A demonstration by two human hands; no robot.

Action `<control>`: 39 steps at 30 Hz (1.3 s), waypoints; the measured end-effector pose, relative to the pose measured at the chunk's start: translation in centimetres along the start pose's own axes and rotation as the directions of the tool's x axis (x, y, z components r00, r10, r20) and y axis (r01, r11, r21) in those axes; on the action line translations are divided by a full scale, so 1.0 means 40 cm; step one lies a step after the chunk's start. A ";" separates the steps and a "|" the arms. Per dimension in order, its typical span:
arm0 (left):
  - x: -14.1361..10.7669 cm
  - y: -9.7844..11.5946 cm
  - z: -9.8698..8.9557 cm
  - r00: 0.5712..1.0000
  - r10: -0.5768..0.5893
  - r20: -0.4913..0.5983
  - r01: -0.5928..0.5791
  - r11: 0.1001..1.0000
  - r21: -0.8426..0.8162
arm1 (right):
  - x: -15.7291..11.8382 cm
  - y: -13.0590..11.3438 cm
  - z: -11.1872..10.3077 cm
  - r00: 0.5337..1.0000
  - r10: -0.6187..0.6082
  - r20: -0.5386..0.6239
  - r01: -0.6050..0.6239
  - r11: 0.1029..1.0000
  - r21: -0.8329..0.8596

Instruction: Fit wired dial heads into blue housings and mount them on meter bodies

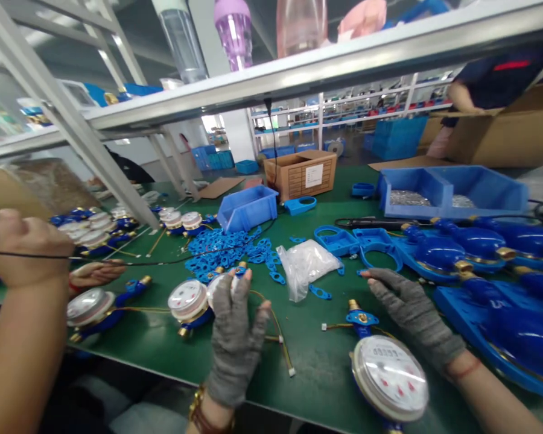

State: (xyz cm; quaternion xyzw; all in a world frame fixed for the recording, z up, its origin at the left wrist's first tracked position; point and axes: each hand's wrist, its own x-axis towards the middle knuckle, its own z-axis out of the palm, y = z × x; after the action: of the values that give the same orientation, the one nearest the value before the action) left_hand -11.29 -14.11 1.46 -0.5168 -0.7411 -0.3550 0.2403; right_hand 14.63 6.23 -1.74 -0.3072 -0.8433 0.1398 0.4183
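Observation:
My left hand (238,334), in a grey fingerless glove, is spread over a white-faced water meter (216,290) and partly hides it. Just left of it stands another water meter (187,301). My right hand (405,310), gloved the same way, stretches its fingers to the left. Their tips meet a small blue piece (360,273); whether they grip it is unclear, and the thumb is hidden. Below that hand, a larger-looking water meter (389,377) lies tilted at the front edge, a blue oval flange (362,317) around its brass-ended pipe. Thin wires with white plugs trail from the meters.
Blue oval flanges (226,247) are heaped mid-table beside a clear plastic bag (310,265). Blue meter housings (502,319) crowd the right. A divided blue bin (452,193) stands behind. A co-worker's arm (27,301) and dark cable (163,262) cross the left. A shelf (271,78) hangs overhead.

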 end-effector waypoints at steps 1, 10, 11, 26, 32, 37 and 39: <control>0.025 -0.040 -0.003 0.999 0.026 0.024 -0.029 0.990 0.139 | -0.014 -0.020 -0.012 1.000 -0.019 -0.022 0.019 1.000 -0.003; 0.073 -0.118 -0.006 0.970 -0.044 0.238 -0.012 0.974 0.227 | -0.157 -0.182 -0.078 0.939 -0.323 0.121 0.332 0.941 -0.061; 0.062 -0.108 -0.010 0.971 -0.054 0.234 0.001 0.976 0.219 | -0.160 -0.185 -0.072 0.934 -0.338 0.113 0.347 0.935 -0.077; -0.088 0.182 0.037 0.984 0.169 0.050 -0.162 0.979 -0.121 | -0.131 -0.221 -0.027 0.950 -0.313 -0.008 0.297 0.910 -0.291; 0.018 -0.010 -0.076 0.981 0.112 -0.157 -0.108 0.994 0.033 | -0.109 -0.222 -0.085 0.951 -0.306 0.049 0.310 0.938 -0.154; 0.093 -0.235 -0.099 0.978 -0.209 -0.020 0.208 0.953 0.222 | 0.033 -0.228 -0.085 0.954 -0.231 0.189 0.261 0.952 -0.157; 0.097 -0.275 -0.088 0.972 -0.217 0.085 0.200 0.964 0.176 | 0.110 -0.240 -0.044 0.882 -0.168 0.441 0.285 0.934 -0.215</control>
State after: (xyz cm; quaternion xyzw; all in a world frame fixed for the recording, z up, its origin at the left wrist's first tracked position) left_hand -23.01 -16.89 3.42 -0.4318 -0.8298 -0.2879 0.2051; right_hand 10.15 1.56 6.79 -0.2236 -0.9541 0.0339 0.1963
